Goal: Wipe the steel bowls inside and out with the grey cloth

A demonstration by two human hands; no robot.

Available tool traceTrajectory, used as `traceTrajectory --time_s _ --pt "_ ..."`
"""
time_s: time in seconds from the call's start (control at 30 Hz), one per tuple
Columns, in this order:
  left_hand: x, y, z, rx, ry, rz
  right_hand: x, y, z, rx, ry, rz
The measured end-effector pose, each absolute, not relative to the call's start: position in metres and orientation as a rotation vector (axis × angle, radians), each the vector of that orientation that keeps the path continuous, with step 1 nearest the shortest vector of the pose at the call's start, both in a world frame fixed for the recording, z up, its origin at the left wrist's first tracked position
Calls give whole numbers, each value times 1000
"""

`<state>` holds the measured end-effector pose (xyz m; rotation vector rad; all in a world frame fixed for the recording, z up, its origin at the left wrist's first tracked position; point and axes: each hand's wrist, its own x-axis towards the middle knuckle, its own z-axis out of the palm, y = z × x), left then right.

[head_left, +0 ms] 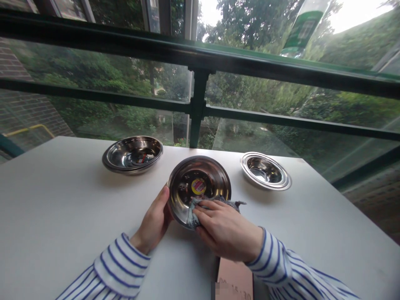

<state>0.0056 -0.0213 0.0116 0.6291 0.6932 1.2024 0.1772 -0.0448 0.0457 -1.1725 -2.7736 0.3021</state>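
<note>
A: What is obscured at the bowl [179,200]?
B: Left hand [153,221]: fingers mostly hidden behind it. Cloth [192,211]: partly covered by right hand [226,229]. Sticker [198,186]: print too small to be read.
A: Beyond it, rightward?
B: Bottle [301,33], top cut off.
A: Nearer than it?
B: Pink panel [236,275], cut off below; digits blurred.

Side gaps are left around the middle bowl [184,179].
Passage from it is blocked at 10 o'clock by the nested bowls [133,155], at 2 by the wide-rimmed bowl [265,171], at 12 by the green railing [197,96], at 8 and 5 by the hands; wider room is offered along the table's [62,200] left and right sides.
</note>
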Motion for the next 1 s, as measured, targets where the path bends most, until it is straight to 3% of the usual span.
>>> traceTrajectory --time_s 0.2,0.43,0.7,1.0 --pt "4 -21 10 623 650 1177 167 -42 36 -1006 -2736 365" --pt "5 -22 11 660 673 1204 182 -44 47 -1198 -2788 313" --pt "4 -22 11 622 607 1147 162 -42 33 -973 -2672 387" --pt "6 -22 12 670 686 1199 182 -48 51 -1276 -2808 236"
